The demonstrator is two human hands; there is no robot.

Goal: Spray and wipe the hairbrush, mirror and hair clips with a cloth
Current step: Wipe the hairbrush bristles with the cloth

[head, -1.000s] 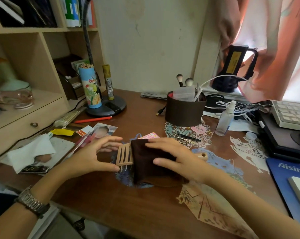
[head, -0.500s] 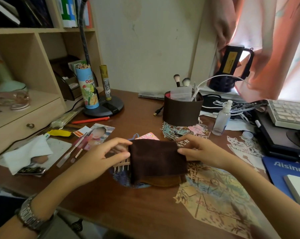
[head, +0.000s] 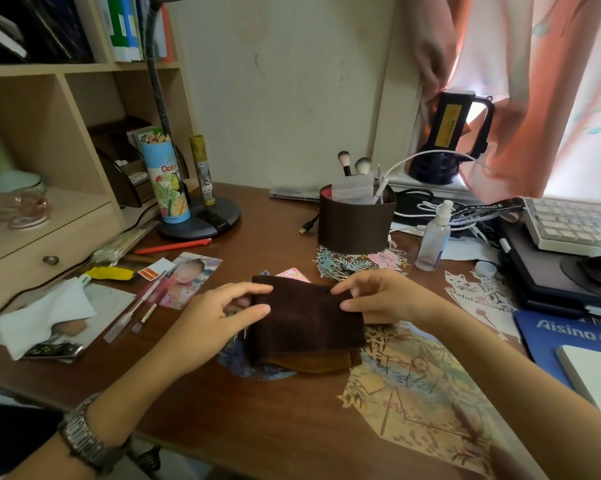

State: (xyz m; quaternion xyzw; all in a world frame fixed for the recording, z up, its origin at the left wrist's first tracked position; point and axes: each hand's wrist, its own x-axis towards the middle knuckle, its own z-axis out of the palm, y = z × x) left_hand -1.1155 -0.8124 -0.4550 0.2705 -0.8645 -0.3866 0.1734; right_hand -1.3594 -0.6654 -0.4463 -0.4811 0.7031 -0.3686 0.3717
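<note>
A dark brown cloth point(head: 302, 323) lies folded over the wooden hairbrush, and only a few brush pins point(head: 239, 336) show at its lower left. My left hand point(head: 205, 327) grips the brush's left end through the cloth, thumb on top. At the cloth's upper right edge my right hand point(head: 382, 299) pinches it. The clear spray bottle point(head: 432, 239) stands upright at the back right, apart from both hands. A small dark clip point(head: 342, 268) lies on a paper cutout just behind the cloth. I see no mirror.
A brown holder point(head: 356, 226) with makeup brushes stands behind the cloth. At the left lie a photo point(head: 188, 278), pens, a white tissue point(head: 46, 313) and a lamp base point(head: 202, 220). A keyboard point(head: 576, 223) and blue folder point(head: 569, 337) fill the right side.
The cloth has slid left over the brush, hiding the wooden head that showed before. My right hand went from pressing flat on the cloth to pinching its upper right edge.
</note>
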